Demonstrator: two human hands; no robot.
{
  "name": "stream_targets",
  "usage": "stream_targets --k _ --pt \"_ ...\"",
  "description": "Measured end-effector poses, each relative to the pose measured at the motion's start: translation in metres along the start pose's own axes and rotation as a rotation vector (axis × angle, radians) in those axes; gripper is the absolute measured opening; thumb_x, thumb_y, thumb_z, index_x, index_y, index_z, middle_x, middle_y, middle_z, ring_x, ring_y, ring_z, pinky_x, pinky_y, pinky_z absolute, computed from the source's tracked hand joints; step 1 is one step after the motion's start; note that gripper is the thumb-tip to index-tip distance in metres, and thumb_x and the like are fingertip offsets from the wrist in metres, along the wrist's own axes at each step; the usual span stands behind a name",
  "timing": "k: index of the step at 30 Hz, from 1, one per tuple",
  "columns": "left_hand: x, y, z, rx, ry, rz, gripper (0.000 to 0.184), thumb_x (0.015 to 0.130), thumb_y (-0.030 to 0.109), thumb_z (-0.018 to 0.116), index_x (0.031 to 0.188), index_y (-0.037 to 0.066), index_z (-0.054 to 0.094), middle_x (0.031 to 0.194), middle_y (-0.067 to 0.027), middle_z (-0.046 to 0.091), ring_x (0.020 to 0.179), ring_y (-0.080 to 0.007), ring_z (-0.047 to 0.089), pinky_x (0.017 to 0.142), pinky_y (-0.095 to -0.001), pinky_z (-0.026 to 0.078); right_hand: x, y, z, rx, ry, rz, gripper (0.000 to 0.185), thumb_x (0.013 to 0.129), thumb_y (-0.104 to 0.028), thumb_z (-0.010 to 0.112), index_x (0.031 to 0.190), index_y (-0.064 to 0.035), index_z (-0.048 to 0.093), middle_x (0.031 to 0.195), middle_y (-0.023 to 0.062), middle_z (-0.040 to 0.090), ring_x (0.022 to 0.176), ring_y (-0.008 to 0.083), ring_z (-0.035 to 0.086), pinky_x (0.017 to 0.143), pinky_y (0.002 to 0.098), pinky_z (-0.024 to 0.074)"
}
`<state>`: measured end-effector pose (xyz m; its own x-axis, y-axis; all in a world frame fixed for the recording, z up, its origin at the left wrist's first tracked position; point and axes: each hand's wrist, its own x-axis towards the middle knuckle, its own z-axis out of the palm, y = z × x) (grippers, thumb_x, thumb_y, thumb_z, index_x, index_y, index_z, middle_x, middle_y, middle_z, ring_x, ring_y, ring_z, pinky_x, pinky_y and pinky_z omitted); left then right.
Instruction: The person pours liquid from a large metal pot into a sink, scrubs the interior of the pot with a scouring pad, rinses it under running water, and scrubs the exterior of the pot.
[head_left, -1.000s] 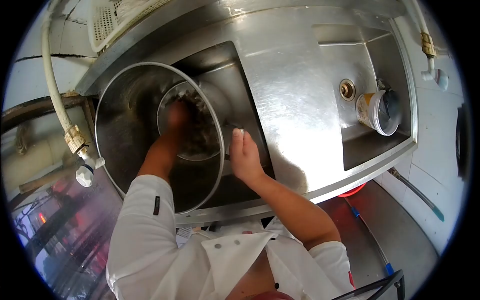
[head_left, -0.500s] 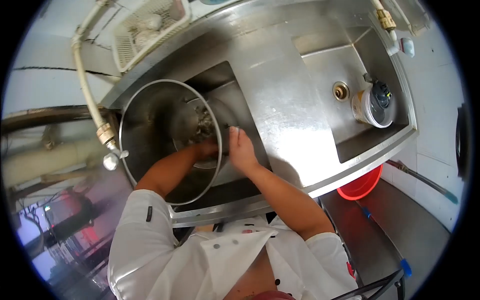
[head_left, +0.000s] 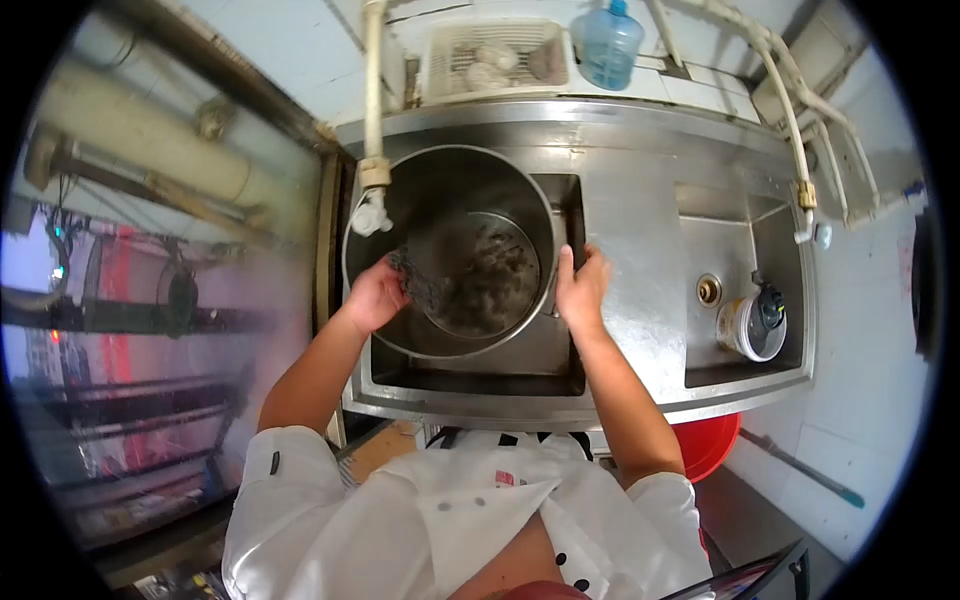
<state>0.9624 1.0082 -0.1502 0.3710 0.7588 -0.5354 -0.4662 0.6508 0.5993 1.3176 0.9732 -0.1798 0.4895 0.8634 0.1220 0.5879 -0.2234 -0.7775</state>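
Note:
A large steel pot point(head_left: 448, 154) stands in the left sink basin point(head_left: 480, 383), its mouth facing up. Dark, blurry residue point(head_left: 500, 265) covers part of its bottom. My left hand point(head_left: 378, 296) reaches over the pot's left rim, fingers closed on a dark grey, mesh-like scouring pad point(head_left: 425, 285) against the inner wall. My right hand point(head_left: 583, 287) is at the pot's right rim, thumb up and fingers curled at the side handle, which it mostly hides.
A water tap point(head_left: 371, 212) hangs over the pot's left rim. The right basin point(head_left: 700, 340) holds a white tub point(head_left: 738, 330) with a dark object in it. Behind the sink are a white plastic basket point(head_left: 440, 70) and a blue bottle point(head_left: 610, 50). A red bucket point(head_left: 710, 445) is below.
The view has turned and shifted. My left hand has moved from deep inside the pot to its left wall, bringing the scouring pad into sight. My right hand stays by the right rim.

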Motion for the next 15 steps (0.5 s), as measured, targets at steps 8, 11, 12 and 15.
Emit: stream_targets --k 8,11,12,15 --pt "-0.041 0.029 0.003 -0.372 -0.010 0.231 0.054 0.100 0.051 0.045 0.125 0.005 0.059 0.127 -0.0175 0.063 0.120 -0.0329 0.057 0.106 -0.0500 0.041 -0.057 -0.155 -0.008 -0.116 -0.607 -0.702 0.040 0.084 -0.034 0.073 0.104 0.0005 0.067 0.105 0.0199 0.062 0.099 0.0377 0.058 0.087 0.0457 0.0459" --pt "-0.041 0.024 -0.005 -0.354 0.001 0.251 0.043 0.101 0.043 0.051 0.123 0.008 0.060 0.126 -0.0156 0.065 0.119 -0.0322 0.058 0.103 -0.0496 0.044 -0.111 -0.155 0.022 -0.278 -0.744 -0.796 0.045 0.085 -0.043 0.070 0.103 -0.0012 0.070 0.107 0.0182 0.062 0.103 0.0361 0.058 0.089 0.0479 0.0455" --pt "-0.042 0.024 -0.007 -0.350 -0.027 0.270 0.039 0.100 0.041 0.052 0.122 0.009 0.060 0.125 -0.0148 0.066 0.118 -0.0319 0.059 0.102 -0.0492 0.045 -0.122 -0.162 0.025 -0.292 -0.786 -0.847 0.046 0.085 -0.044 0.070 0.102 -0.0010 0.071 0.106 0.0166 0.062 0.105 0.0345 0.057 0.092 0.0445 0.0436" --pt "-0.042 0.026 -0.006 -0.378 0.005 0.265 0.033 0.099 0.035 0.055 0.119 0.010 0.061 0.120 -0.0124 0.067 0.116 -0.0306 0.060 0.099 -0.0483 0.046 -0.115 -0.192 0.021 -0.276 -0.759 -0.926 0.045 0.085 -0.044 0.070 0.097 -0.0013 0.071 0.100 0.0145 0.063 0.098 0.0314 0.060 0.086 0.0413 0.0476"
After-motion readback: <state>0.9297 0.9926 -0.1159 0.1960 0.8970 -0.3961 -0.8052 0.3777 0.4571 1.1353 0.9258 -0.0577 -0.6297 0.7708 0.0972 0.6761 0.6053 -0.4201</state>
